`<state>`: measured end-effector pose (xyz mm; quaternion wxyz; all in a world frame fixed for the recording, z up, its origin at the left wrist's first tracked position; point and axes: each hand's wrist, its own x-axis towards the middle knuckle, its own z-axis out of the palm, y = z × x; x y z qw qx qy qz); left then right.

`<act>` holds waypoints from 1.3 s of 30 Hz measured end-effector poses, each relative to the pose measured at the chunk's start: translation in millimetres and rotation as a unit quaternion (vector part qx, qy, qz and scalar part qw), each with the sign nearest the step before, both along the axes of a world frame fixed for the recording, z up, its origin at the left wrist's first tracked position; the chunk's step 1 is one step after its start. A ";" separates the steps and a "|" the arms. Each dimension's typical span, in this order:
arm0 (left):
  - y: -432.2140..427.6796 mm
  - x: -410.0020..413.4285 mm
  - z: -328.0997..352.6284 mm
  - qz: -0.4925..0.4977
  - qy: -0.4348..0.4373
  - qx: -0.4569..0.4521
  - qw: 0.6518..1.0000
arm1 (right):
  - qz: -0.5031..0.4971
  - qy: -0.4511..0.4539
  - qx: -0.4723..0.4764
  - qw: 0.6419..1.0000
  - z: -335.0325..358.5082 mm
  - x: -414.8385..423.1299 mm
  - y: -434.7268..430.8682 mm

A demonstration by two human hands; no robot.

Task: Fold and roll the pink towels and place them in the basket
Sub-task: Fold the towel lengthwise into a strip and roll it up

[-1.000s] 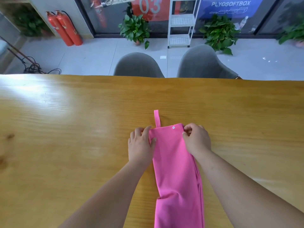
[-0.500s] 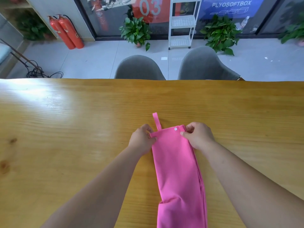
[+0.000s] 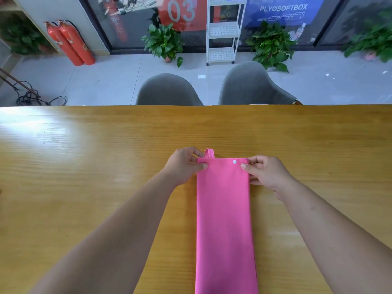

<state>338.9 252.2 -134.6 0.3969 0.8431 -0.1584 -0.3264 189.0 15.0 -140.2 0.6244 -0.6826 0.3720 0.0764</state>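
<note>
The far corners of the long folded pink cloth towel [image 3: 223,209] are pinched by the left hand [image 3: 184,165] and right hand [image 3: 265,172] on the glossy wooden table [image 3: 84,166], with two grey chairs [image 3: 168,91] beyond.

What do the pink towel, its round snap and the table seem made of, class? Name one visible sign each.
Long folded pink towel: soft, matte cloth, perhaps microfibre, lying limp and flat. Small round white snap: plastic or metal; too small to tell. Yellowish table: varnished wood, showing grain and glare.
</note>
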 end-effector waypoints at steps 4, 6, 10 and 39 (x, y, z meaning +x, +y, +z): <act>1.3 6.1 10.7 -0.013 0.044 -0.033 0.998 | 0.022 -0.007 -0.013 1.000 16.6 3.3 -9.5; 5.4 11.3 19.9 0.004 0.106 -0.121 0.987 | 0.037 -0.037 0.029 0.998 26.5 2.8 -20.2; 6.1 4.2 22.8 0.009 0.113 -0.144 0.983 | 0.053 -0.043 0.016 0.998 32.6 -2.1 -19.9; 72.3 -67.3 -85.0 -0.138 -0.375 0.184 0.898 | 0.321 0.077 -0.532 0.780 -57.0 -35.8 134.7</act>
